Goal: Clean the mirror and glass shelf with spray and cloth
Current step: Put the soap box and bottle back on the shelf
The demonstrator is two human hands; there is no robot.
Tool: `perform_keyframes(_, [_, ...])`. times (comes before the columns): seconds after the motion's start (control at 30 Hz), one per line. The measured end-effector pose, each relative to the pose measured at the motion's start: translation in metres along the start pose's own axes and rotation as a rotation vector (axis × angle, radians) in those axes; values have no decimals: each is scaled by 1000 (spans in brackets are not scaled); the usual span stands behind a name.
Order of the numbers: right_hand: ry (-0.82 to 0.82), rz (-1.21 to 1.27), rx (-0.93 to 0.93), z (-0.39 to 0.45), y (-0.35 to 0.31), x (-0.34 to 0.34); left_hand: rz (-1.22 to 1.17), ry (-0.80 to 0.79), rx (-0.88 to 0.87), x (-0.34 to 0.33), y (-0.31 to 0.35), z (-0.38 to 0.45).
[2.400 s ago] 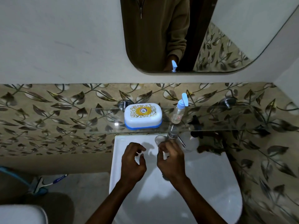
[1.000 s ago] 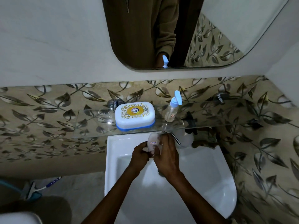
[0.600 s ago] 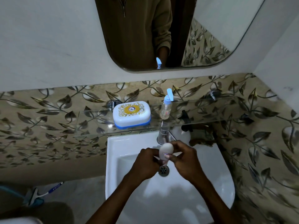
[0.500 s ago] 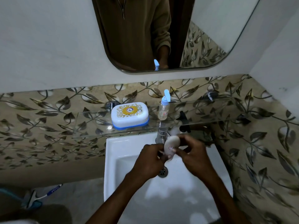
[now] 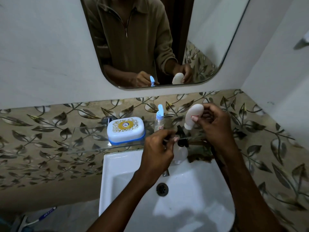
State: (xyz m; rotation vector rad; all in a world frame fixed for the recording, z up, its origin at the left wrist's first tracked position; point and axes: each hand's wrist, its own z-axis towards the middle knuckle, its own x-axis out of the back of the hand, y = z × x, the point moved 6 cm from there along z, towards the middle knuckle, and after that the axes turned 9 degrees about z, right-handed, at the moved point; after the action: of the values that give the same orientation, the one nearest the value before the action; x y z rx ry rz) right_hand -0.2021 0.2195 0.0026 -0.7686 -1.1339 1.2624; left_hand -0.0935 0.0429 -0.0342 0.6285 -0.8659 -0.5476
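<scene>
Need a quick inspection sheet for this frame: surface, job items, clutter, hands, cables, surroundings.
Surface: glass shelf above white sink.
Job's things: mirror on wall; clear spray bottle with black head, under the shelf at the sink's back edge; cloth not seen.
Clutter: soap box and small blue-capped bottle on shelf.
Hands: right hand holds white bottle, neck down; left hand with fingers curled near the sprayer, contents unclear.
Cables: nothing seen.
Surroundings: leaf-pattern tiles; wiper on floor.
</scene>
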Motion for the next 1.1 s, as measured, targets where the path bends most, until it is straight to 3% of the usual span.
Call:
perform_keyframes(0.2, [-66, -21, -3, 7, 21, -9, 64, 184, 19, 32, -19, -13])
perform_keyframes(0.33, [-63, -4, -1, 8, 26, -9, 344, 404, -63, 69, -29, -17])
perform_keyframes(0.47, [-76, 21, -35, 8, 33, -13, 591, 273, 111, 86, -57, -4])
perform_keyframes(0.6, [-70, 42, -53, 8, 35, -14, 528, 132, 120, 83, -82, 1])
perform_keyframes(1.1, [-105, 89, -73, 9, 38, -14, 460, 103, 116, 80, -87, 5])
